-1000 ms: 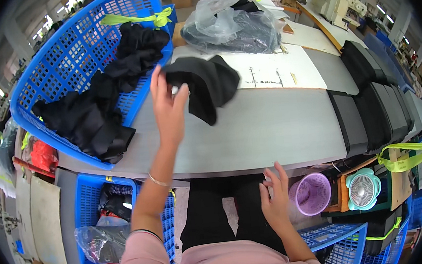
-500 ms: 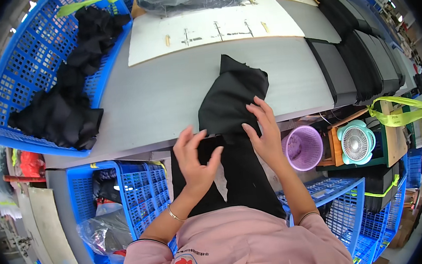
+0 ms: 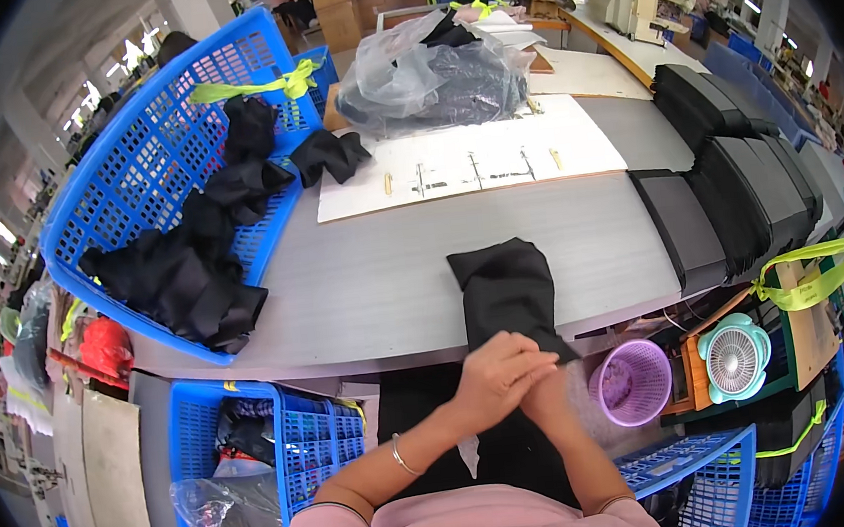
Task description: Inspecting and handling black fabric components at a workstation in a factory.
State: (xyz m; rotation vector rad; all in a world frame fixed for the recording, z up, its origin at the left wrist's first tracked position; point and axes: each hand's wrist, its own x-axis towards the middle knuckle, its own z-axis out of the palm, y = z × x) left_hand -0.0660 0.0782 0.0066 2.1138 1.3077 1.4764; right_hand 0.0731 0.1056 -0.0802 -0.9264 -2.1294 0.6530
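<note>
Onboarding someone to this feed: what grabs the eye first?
The hands: left hand crossed over right hand on a black garment draped over the grey table's near edge. Next, the big blue basket of black clothes at left, and neat black stacks at right.

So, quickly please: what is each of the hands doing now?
Left hand: closed over the near end of the black garment.
Right hand: mostly hidden under the left hand; grip cannot be told.
</note>
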